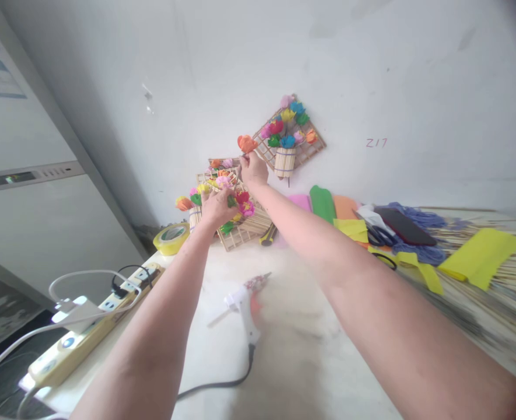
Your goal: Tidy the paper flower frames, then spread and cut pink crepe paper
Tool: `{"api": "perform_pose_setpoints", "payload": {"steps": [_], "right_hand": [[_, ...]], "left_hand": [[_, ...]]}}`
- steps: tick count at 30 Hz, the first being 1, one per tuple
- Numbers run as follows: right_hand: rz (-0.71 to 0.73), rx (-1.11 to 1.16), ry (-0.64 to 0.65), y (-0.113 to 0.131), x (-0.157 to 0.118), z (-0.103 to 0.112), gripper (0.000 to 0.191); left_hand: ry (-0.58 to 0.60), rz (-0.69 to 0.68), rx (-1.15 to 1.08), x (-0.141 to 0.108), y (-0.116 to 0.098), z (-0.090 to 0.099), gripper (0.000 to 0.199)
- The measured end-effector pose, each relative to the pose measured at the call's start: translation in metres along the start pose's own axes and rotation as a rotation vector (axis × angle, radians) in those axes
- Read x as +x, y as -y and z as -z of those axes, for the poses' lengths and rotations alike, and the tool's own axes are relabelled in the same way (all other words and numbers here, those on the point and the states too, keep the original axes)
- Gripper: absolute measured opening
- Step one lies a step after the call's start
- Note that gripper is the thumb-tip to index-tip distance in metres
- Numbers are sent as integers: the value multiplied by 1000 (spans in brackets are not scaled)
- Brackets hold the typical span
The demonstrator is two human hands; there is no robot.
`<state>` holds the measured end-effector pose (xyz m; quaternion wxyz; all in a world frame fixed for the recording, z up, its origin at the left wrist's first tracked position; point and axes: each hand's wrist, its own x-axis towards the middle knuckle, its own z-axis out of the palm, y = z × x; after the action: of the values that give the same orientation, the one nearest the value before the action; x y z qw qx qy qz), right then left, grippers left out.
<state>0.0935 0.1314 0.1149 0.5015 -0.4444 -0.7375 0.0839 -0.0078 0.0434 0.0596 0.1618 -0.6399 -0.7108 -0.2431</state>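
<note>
My right hand (254, 170) pinches an orange paper flower (247, 143) by its thin stem, in front of the wall. Lower and to the left, my left hand (216, 205) has its fingers curled in among colourful paper flowers (243, 201); what they grip is hidden. Those flowers sit on stick lattice panels (236, 238) leaning at the back of the table. Behind and to the right, another diamond-shaped lattice panel (314, 151) carries several flowers above a small stick-bundle pot (285, 162).
A hot glue gun (247, 309) lies mid-table, its cord running forward. At left are a power strip (98, 324) with plugs and a tape roll (171, 238). Coloured crepe paper (322, 203), scissors (380, 235), a dark phone-like slab (404, 226) and thin sticks (463, 236) cover the right side.
</note>
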Motion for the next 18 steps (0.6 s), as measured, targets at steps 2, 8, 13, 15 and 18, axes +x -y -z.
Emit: {"api": "perform_pose_setpoints", "payload": {"steps": [2, 8, 13, 15, 18], "right_hand": [[-6, 2, -13, -2, 1, 0, 33], [18, -32, 22, -1, -7, -3, 31], [66, -90, 106, 4, -16, -4, 32], [93, -111, 146, 4, -18, -5, 32], [132, -140, 208, 1, -19, -7, 32]], "left_hand": [[1, 8, -9, 0, 0, 0, 39], [-7, 9, -31, -1, 1, -1, 36], [-10, 2, -22, 1, 4, -4, 34], [-14, 2, -30, 2, 5, -5, 35], [-12, -8, -56, 2, 6, -6, 36]]}}
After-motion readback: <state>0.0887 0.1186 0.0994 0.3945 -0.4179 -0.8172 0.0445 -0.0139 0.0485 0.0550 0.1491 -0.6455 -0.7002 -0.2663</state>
